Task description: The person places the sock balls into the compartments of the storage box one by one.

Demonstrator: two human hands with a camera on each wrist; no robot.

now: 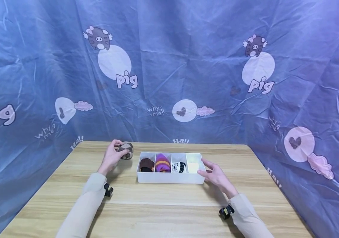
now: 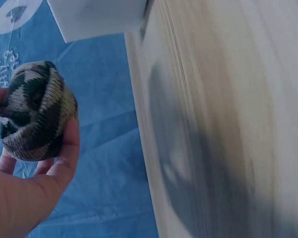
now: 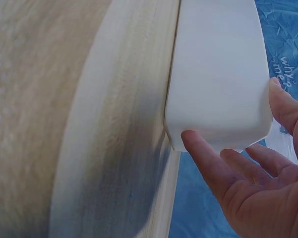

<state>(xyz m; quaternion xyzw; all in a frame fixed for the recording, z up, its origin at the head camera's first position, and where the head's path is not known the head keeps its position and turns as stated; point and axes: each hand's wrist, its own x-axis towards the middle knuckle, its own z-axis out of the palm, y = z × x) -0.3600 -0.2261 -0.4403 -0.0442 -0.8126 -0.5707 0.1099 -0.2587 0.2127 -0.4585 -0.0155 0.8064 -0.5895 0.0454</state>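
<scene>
My left hand [image 1: 111, 158] holds a rolled-up sock [image 1: 126, 150] with a grey, brown and dark patchwork pattern, to the left of a white divided storage box [image 1: 170, 178]. In the left wrist view the thumb and fingers curl round the rolled sock [image 2: 37, 111], which is raised off the table. My right hand [image 1: 218, 177] grips the right end of the box, its thumb and fingers spread round that end. Inside the box lie a dark brown rolled sock [image 1: 147, 164], a purple one with orange stripes [image 1: 162, 163] and a black-and-white one [image 1: 178, 167], each in its own compartment. The rightmost compartment [image 1: 193, 163] shows a bare floor.
The box stands on a light wood table [image 1: 157, 211], towards its back edge. A blue curtain [image 1: 163, 66] with pig prints hangs behind and at both sides. A black wrist camera [image 1: 108, 190] is strapped to the left sleeve, another [image 1: 226, 212] to the right.
</scene>
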